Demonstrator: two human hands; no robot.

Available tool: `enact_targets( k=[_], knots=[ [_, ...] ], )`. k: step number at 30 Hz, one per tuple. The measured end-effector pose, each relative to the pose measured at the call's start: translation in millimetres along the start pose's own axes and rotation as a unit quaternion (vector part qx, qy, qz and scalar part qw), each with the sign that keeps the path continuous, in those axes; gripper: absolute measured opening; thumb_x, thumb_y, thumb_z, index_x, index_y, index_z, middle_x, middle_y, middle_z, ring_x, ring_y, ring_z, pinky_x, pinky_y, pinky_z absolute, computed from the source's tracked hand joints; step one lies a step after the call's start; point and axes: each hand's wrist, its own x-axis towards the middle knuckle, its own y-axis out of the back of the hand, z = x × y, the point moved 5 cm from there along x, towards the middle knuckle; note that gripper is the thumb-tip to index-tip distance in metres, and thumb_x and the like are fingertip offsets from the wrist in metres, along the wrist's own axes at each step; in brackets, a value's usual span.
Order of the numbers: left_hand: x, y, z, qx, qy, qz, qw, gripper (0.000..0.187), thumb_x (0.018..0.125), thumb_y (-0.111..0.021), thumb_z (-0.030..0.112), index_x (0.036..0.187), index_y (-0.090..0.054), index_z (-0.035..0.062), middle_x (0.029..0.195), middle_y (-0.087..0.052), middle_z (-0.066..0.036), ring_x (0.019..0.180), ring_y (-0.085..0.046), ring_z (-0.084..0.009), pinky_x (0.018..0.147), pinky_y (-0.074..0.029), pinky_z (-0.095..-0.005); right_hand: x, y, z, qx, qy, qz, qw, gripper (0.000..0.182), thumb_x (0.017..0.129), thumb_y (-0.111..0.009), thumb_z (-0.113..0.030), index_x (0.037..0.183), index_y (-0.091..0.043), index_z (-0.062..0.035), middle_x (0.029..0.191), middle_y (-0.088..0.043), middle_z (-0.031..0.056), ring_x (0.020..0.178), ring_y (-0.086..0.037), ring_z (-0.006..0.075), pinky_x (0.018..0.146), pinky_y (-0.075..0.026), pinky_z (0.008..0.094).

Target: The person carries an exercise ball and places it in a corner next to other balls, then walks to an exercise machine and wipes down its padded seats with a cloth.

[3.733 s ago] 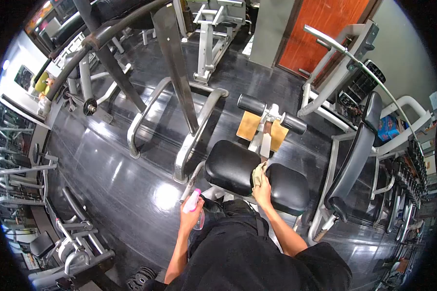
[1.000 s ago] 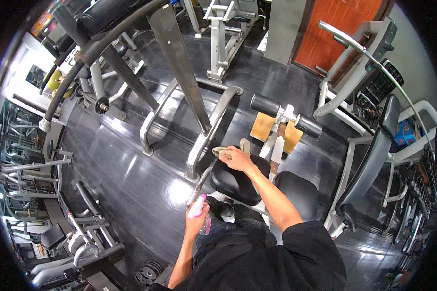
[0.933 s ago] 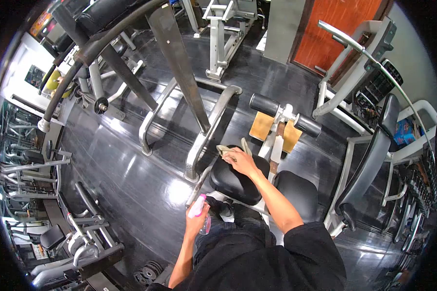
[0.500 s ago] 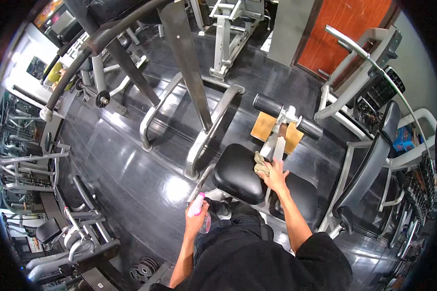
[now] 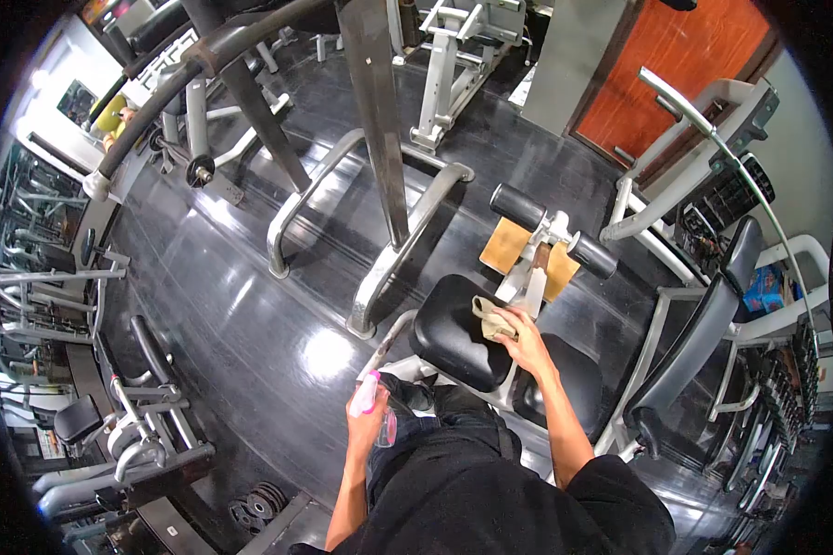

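My left hand (image 5: 365,425) is closed around a spray bottle (image 5: 385,429) with a pink and white trigger head, held low in front of my body. My right hand (image 5: 525,345) grips a tan cloth (image 5: 493,319) at the inner edge of a black padded seat (image 5: 453,335). A second black pad (image 5: 565,381) lies just right of this seat, under my right wrist. Beyond the pads, a grey metal bar leads to two black foam rollers (image 5: 517,205) and wooden foot plates (image 5: 504,245).
A tall metal frame (image 5: 372,139) with curved floor tubes stands ahead on the dark floor. To the right is a machine with a long black backrest (image 5: 690,344). Weight plates (image 5: 258,505) lie at lower left, and an orange door (image 5: 668,74) is at the back.
My right hand has drawn slightly down and back, with the cloth now over the seat's inner edge. The left hand still holds the spray bottle. The view has shifted a little.
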Motion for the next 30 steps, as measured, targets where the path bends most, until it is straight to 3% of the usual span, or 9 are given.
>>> enact_targets(
  k=[3, 5, 8, 9, 14, 17, 21, 23, 30],
  knots=[
    [3, -1, -6, 0.019, -0.008, -0.020, 1.000, 0.010, 0.085, -0.064, 0.005, 0.093, -0.061, 0.0004, 0.073, -0.059, -0.001, 0.059, -0.053, -0.0077, 0.054, -0.045, -0.0239, -9, -14, 6, 0.001, -0.016, -0.043, 0.999, 0.050, 0.076, -0.074, -0.020, 0.123, -0.057, -0.0146, 0.132, -0.043, 0.0188, 0.124, -0.043, 0.0333, 0.102, -0.037, 0.0394],
    [4, -2, -9, 0.022, -0.007, -0.017, 1.000, 0.011, 0.085, -0.064, 0.004, 0.095, -0.061, 0.0000, 0.074, -0.059, -0.002, 0.059, -0.053, -0.0079, 0.054, -0.045, -0.0240, -10, -21, 20, -0.017, -0.029, -0.023, 0.999, 0.063, 0.073, -0.076, -0.023, 0.130, -0.051, -0.0123, 0.132, -0.043, 0.0209, 0.125, -0.042, 0.0329, 0.103, -0.037, 0.0391],
    [4, 1, -12, 0.037, 0.003, -0.017, 0.999, 0.015, 0.084, -0.064, 0.004, 0.098, -0.062, -0.0006, 0.076, -0.061, -0.003, 0.059, -0.054, -0.0083, 0.054, -0.045, -0.0241, -6, -17, 30, 0.017, -0.101, 0.045, 0.994, 0.088, 0.071, -0.077, -0.026, 0.142, -0.030, -0.0034, 0.118, -0.053, 0.0240, 0.117, -0.049, 0.0366, 0.098, -0.040, 0.0396],
    [5, 0, -13, 0.046, 0.008, -0.024, 0.999, 0.017, 0.084, -0.064, 0.004, 0.100, -0.061, -0.0006, 0.076, -0.061, -0.003, 0.059, -0.054, -0.0084, 0.055, -0.046, -0.0241, -4, -15, 31, 0.007, -0.092, 0.085, 0.992, 0.088, 0.069, -0.076, -0.030, 0.141, -0.032, -0.0029, 0.114, -0.055, 0.0236, 0.110, -0.053, 0.0372, 0.097, -0.041, 0.0397],
    [6, 1, -15, 0.015, -0.003, -0.023, 1.000, 0.018, 0.084, -0.065, 0.005, 0.100, -0.060, 0.0000, 0.076, -0.061, -0.003, 0.058, -0.054, -0.0080, 0.054, -0.045, -0.0242, -2, -9, 49, -0.153, -0.202, -0.031, 0.967, 0.072, 0.070, -0.071, -0.033, 0.129, -0.048, -0.0002, 0.123, -0.052, 0.0251, 0.113, -0.051, 0.0371, 0.098, -0.040, 0.0397],
    [6, 0, -16, 0.028, -0.003, -0.024, 0.999, 0.016, 0.084, -0.065, 0.005, 0.098, -0.060, 0.0004, 0.076, -0.061, -0.003, 0.058, -0.054, -0.0078, 0.053, -0.045, -0.0242, -1, -17, 62, -0.123, -0.119, 0.050, 0.984, 0.060, 0.073, -0.068, -0.030, 0.122, -0.052, 0.0012, 0.118, -0.056, 0.0253, 0.111, -0.054, 0.0369, 0.097, -0.041, 0.0410],
    [7, -1, -13, 0.031, -0.004, -0.031, 0.999, 0.014, 0.084, -0.065, 0.005, 0.096, -0.059, 0.0010, 0.075, -0.061, -0.003, 0.058, -0.054, -0.0078, 0.053, -0.045, -0.0242, 19, -25, 40, 0.002, -0.182, 0.020, 0.983, 0.050, 0.077, -0.065, -0.027, 0.117, -0.055, -0.0002, 0.113, -0.059, 0.0243, 0.107, -0.057, 0.0363, 0.093, -0.044, 0.0417],
    [9, -2, -13, 0.028, -0.007, -0.029, 0.999, 0.014, 0.084, -0.065, 0.005, 0.095, -0.059, 0.0013, 0.075, -0.060, -0.002, 0.058, -0.054, -0.0078, 0.053, -0.045, -0.0243, 38, -31, 19, -0.023, -0.102, 0.014, 0.994, 0.044, 0.080, -0.062, -0.026, 0.117, -0.055, -0.0028, 0.108, -0.063, 0.0203, 0.101, -0.059, 0.0384, 0.088, -0.047, 0.0433],
    [13, -19, 2, 0.041, -0.014, -0.057, 0.997, 0.011, 0.085, -0.063, 0.007, 0.094, -0.062, 0.0002, 0.073, -0.061, -0.002, 0.060, -0.052, -0.0076, 0.056, -0.043, -0.0248, 119, -111, -16, -0.020, 0.123, -0.010, 0.992, 0.042, 0.077, -0.062, -0.014, 0.119, -0.057, -0.0111, 0.123, -0.057, 0.0121, 0.110, -0.056, 0.0314, 0.093, -0.046, 0.0388]
  ],
)
